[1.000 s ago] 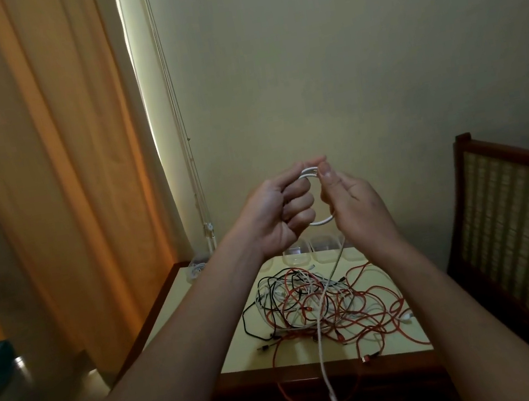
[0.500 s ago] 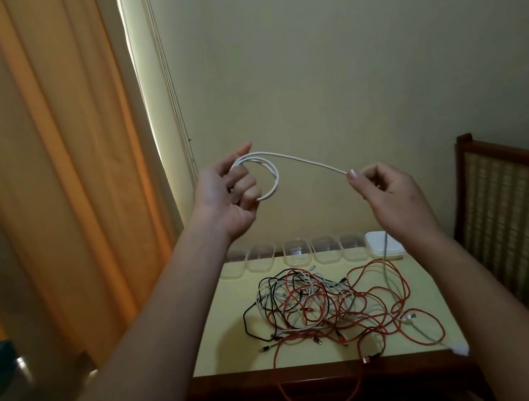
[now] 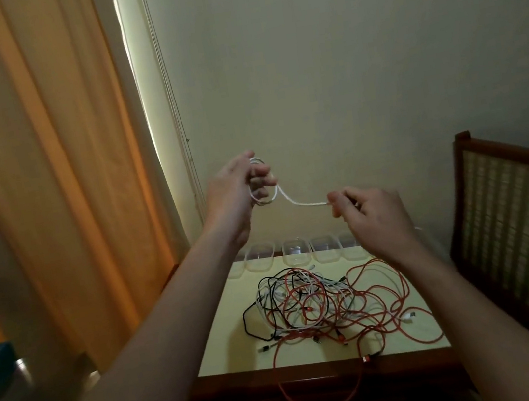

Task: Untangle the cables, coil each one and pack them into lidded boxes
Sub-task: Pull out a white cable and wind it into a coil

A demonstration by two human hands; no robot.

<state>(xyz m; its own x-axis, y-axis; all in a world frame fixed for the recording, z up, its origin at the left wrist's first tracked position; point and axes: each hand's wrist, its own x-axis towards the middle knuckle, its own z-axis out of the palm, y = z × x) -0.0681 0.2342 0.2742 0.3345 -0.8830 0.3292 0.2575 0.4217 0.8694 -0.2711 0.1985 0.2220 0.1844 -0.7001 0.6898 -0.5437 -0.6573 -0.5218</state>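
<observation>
Head view: a white cable (image 3: 294,201) hangs in mid-air above the surface, between a person's two raised hands. The left hand (image 3: 237,190) grips a small coil of it, fingers (image 3: 260,169) curled around the loops, apparently so the turns cannot spring apart. The right hand (image 3: 371,207) pinches the free end between thumb and fingers (image 3: 337,196) and holds it out to the side and slightly lower, seemingly to feed the last stretch onto the coil. Between the hands the cable sags in a shallow curve. It looks thin, smooth and pliant; its tip, at the pinch, is too small to make out.

With only that short run left loose, this coil appears close to done, while most of the job lies below. A tangle of cables (image 3: 324,305) sprawls across the pale yellow surface (image 3: 223,342), orange strands woven through white and black ones. One orange loop (image 3: 319,399) droops over the near wooden edge.

A row of clear boxes (image 3: 295,252) stands along the far edge against the wall, just behind the tangle and within reach for packing. Whether they carry lids cannot be told from here; the right wrist hides the end of the row.

A wooden chair with a woven back (image 3: 519,222) stands to the right of the surface. An orange curtain (image 3: 43,166) fills the left of the dim room.
</observation>
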